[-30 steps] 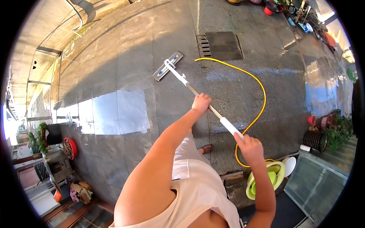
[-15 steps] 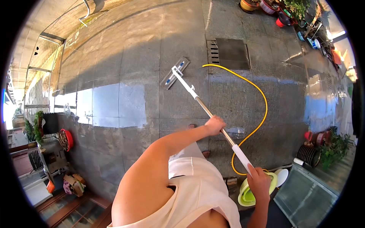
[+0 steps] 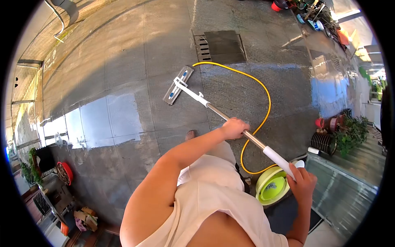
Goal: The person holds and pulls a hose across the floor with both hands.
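A flat mop [image 3: 222, 113] was held in both hands over a stone-paved courtyard floor [image 3: 135, 61], the left hand [image 3: 234, 128] clenched around the bare metal middle of the handle and the right hand [image 3: 302, 181] wrapped about its white upper end, close to the body. The two grips were set well apart along the shaft, a spacing judged to give leverage and steering over the long handle, which was slanted down and away from the person. At its far end the rectangular mop head [image 3: 177, 85] was laid flat on the paving, just beside a yellow hose [image 3: 263, 88] that was looped across the floor from near the mop head back toward a lime-green basin [image 3: 272, 187] by the right hand. A drain grate [image 3: 219, 46] was set into the floor beyond the mop head. A wet, reflective patch of paving [image 3: 103, 119] was seen to the left, and potted plants [image 3: 347, 133] were ranged along the right edge. One foot [image 3: 190, 134] was visible below the left forearm.
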Demonstrator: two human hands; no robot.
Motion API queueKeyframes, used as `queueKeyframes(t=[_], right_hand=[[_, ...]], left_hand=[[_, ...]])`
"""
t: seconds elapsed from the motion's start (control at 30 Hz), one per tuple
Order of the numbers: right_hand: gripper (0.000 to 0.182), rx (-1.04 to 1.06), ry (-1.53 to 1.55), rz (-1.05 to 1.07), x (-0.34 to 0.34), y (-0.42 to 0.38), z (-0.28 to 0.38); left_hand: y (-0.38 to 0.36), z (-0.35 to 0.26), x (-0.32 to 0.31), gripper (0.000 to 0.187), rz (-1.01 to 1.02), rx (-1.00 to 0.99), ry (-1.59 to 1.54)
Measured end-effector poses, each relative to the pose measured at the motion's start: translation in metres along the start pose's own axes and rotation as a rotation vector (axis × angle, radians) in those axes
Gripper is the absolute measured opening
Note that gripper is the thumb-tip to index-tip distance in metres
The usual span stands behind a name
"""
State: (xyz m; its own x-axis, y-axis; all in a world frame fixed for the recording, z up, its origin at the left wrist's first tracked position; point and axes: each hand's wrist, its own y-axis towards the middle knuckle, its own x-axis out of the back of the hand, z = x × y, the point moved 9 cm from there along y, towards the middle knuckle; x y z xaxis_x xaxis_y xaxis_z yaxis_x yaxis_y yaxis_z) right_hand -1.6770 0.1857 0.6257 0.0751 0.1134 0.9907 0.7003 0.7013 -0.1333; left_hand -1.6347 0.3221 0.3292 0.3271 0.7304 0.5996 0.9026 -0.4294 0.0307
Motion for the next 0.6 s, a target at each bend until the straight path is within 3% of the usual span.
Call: queueKeyframes(t=[0.2, 0.5, 0.6], right_hand=[[0.036, -0.064, 0.067, -0.091, 0.007, 0.021, -0.047], [0.021, -0.191, -0.257, -0.33, 0.17, -0.005, -0.191], [0.023, -0.287, -0.402, -0.278, 0.204, -0.009, -0.229]], left_hand=[[0.044, 0.005, 0.012, 0.016, -0.02, 0.016, 0.09], [0.22, -0.15, 0.075, 0.017, -0.298, -0.239, 0.052], [0.28, -0.181, 0.098, 0.015, -0.451, -0.296, -0.075]])
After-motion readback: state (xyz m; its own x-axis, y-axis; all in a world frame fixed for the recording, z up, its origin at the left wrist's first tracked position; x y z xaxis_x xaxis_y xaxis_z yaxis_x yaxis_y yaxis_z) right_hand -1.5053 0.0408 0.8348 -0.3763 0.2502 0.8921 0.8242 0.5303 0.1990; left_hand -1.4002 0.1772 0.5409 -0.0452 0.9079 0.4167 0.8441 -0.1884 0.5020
